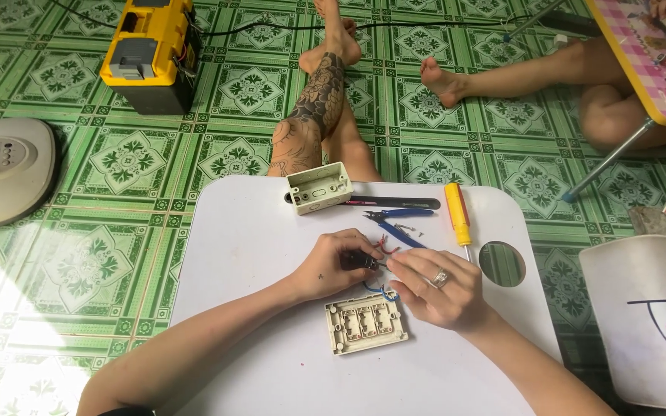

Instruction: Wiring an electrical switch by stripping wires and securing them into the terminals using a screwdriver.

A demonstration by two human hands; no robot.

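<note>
Two hands meet mid-table: our left hand (338,262) pinches small black part (362,261) steady; right hand (435,283), fingers curled, feeds wire (383,248) in. Switch plate (365,323) just below, cutters (395,223) & screwdriver (458,214) beyond, w/in reach.

Matt white plastic tabletop (271,354), glossy yellow plastic screwdriver handle (457,213).

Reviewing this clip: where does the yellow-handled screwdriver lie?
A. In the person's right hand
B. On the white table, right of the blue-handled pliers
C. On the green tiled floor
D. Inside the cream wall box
B: the yellow-handled screwdriver lies untouched on the white table, just right of the blue-handled pliers, beyond both hands.
</note>
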